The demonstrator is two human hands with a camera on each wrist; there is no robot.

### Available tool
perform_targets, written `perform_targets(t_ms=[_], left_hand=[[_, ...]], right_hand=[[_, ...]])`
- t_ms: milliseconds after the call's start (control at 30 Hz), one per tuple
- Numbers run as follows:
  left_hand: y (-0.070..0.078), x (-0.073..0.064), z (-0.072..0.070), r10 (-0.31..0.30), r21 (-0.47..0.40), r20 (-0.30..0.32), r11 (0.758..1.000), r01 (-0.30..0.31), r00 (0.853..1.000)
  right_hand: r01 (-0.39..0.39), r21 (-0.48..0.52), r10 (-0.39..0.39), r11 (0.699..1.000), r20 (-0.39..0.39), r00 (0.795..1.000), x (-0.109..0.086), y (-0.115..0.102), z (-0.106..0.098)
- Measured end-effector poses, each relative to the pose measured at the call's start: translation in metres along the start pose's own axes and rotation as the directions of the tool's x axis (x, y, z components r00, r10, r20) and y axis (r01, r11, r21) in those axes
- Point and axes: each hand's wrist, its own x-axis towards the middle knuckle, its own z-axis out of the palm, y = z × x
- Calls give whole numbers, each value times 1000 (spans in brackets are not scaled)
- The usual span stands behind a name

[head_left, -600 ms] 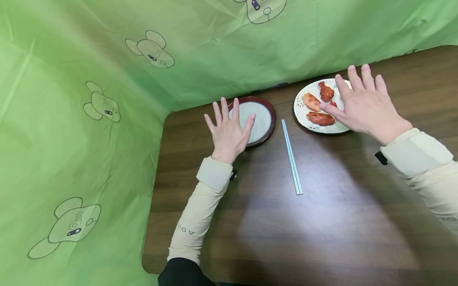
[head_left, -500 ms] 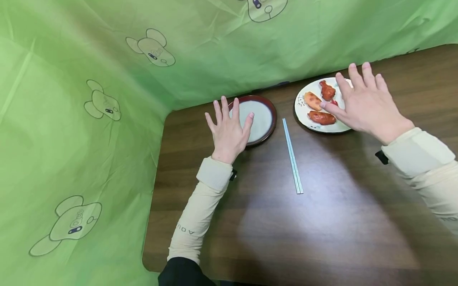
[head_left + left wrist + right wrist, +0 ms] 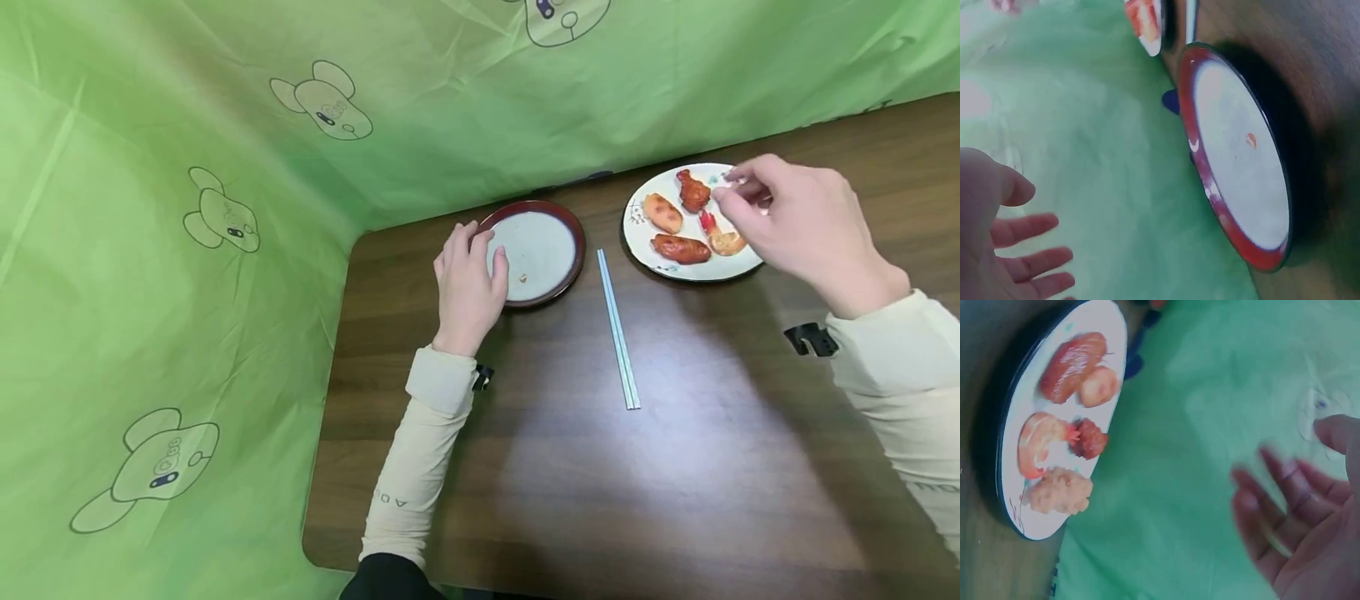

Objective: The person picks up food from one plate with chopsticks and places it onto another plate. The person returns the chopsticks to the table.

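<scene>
My left hand [image 3: 467, 292], its fingers loosely bent, hovers over the left edge of a brown-rimmed plate [image 3: 540, 250]. That plate has a pale centre with a small orange-brown speck [image 3: 1251, 140]. Over the right side of a white plate [image 3: 637, 246] is my right hand [image 3: 813, 221], fingers half curled with nothing between them. On the white plate lie a shrimp [image 3: 724, 242], a glossy brown piece like a chicken wing [image 3: 680, 248], a small drumstick [image 3: 693, 192] and a browned oval piece [image 3: 663, 213]. The right wrist view also shows a lumpy pale piece [image 3: 1060, 490], hidden by the hand from above.
A pair of light blue chopsticks [image 3: 619, 333] lies on the brown wooden table [image 3: 525, 467] between and in front of the plates. Green cloth [image 3: 420, 158] with printed animal heads stands along the table's back and left sides.
Both hands have gone from spread fingers to loosely bent ones. The right hand has shifted right, uncovering the shrimp; the left has moved slightly left, showing more of its plate.
</scene>
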Motion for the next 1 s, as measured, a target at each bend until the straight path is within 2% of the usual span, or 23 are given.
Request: perform_targets(t_ms=[100,167,200,267,333,367,400,467,533,567,600,633,700,800,900,1000], left_hand=[[-5,-3,0,-55,-136,-62,990,46,997],[-9,-4,2,-124,-232,-102,968,98,987],[-11,-5,4,-168,-281,-118,951,129,979],[-16,-8,9,-265,-383,-132,902,197,955],[-21,-12,14,-369,-483,-116,832,272,922],[-23,-14,17,-424,-543,-89,779,313,901],[-26,-15,20,-476,-614,-52,708,347,878],[-30,-18,26,-565,-736,42,540,408,824],[-34,-22,33,-624,-811,136,377,448,770],[-35,-23,37,-645,-835,175,303,460,744],[-36,-25,41,-660,-846,207,250,472,722],[-37,-26,45,-673,-845,229,221,487,703],[-38,-28,52,-685,-836,266,188,516,679],[-38,-29,59,-689,-821,307,158,549,657],[-39,-30,65,-691,-809,330,144,570,643],[-40,-31,70,-704,-798,327,152,583,630]], right_hand=[[123,44,-116,991,-131,985,-10,-1,6],[255,78,-243,964,-139,960,-16,-1,12],[331,98,-318,939,-126,940,-19,-2,15],[447,139,-443,883,-65,894,-26,-5,22],[516,188,-527,836,10,850,-33,-8,30],[524,206,-543,827,49,838,-37,-11,35],[520,212,-546,828,88,833,-41,-13,39],[510,223,-546,831,148,824,-49,-17,49],[485,239,-532,841,200,823,-55,-19,59],[465,251,-519,849,231,823,-58,-20,64],[443,262,-505,857,260,823,-60,-20,69],[417,275,-489,866,292,822,-63,-20,73],[346,272,-428,898,353,832,-68,-21,83],[230,217,-303,949,421,855,-74,-24,95],[126,147,-180,981,456,872,-78,-30,103],[41,92,-81,995,489,868,-80,-36,106]])
